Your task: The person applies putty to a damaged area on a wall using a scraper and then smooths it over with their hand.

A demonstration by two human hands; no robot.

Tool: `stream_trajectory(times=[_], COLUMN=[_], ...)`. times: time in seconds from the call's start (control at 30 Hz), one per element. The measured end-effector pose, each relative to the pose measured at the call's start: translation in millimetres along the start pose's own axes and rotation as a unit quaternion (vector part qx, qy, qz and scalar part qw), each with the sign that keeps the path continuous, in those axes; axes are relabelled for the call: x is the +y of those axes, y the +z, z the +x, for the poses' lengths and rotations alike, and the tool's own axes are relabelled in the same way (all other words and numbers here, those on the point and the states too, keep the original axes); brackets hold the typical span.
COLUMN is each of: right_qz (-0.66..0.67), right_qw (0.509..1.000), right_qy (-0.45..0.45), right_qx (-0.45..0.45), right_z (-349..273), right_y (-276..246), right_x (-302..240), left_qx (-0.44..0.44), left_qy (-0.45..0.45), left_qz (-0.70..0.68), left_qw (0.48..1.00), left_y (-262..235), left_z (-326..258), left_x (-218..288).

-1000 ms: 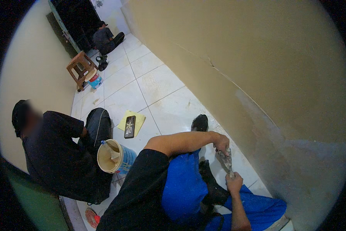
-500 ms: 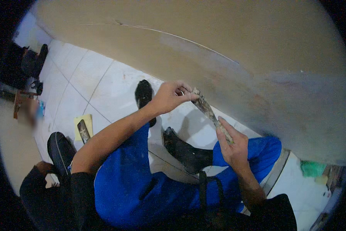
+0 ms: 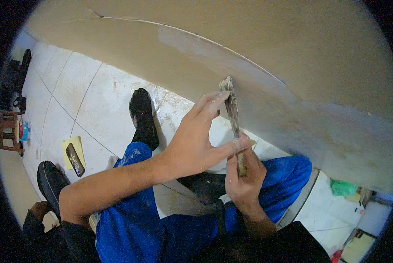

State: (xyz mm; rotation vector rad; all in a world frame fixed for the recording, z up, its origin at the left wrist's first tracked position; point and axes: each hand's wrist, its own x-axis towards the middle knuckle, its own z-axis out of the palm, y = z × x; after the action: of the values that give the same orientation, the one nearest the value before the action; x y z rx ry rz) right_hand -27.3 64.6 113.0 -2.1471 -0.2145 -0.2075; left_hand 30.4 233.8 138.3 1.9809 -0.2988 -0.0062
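A person in blue trousers (image 3: 130, 219) crouches on a white tiled floor (image 3: 95, 109), working a putty knife (image 3: 232, 118) with both hands close to the base of a tan wall (image 3: 271, 52). The right hand (image 3: 244, 175) is closed around the knife's handle, low in the picture, just above the right knee. The left hand (image 3: 196, 136) reaches across from the left, fingers spread wide, thumb and fingertips pressed against the flat of the blade (no grip around it). The blade, crusted with pale filler, points up and away, its tip at or just before the wall; contact cannot be told. Beyond the hands, a black shoe (image 3: 143, 118) rests on the tiles near the wall's foot. A patch of lighter filler (image 3: 336, 136) covers the wall's lower part to the right. Farther left on the floor lie a yellow sheet (image 3: 72, 149) with a dark, flat object on it, and at the far edge a small wooden stool (image 3: 10, 133).
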Motion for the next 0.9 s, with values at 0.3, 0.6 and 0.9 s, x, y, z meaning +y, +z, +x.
stream_trajectory(times=[0.3,0.6,0.9], right_qz=[-0.005,-0.048,-0.056], right_qw=[0.997,0.996,0.997], right_qy=[-0.067,-0.048,0.006], right_qx=[-0.037,-0.059,-0.047], right_z=[50,24,42], right_y=[2,9,1], right_x=[1,6,12], left_qx=[0.057,-0.044,-0.035], left_qy=[-0.019,-0.017,-0.026], left_qz=[0.044,0.071,0.061], left_qw=[0.997,0.996,0.997], left_y=[-5,-17,-10], left_z=[5,-2,8], left_x=[-7,-18,1])
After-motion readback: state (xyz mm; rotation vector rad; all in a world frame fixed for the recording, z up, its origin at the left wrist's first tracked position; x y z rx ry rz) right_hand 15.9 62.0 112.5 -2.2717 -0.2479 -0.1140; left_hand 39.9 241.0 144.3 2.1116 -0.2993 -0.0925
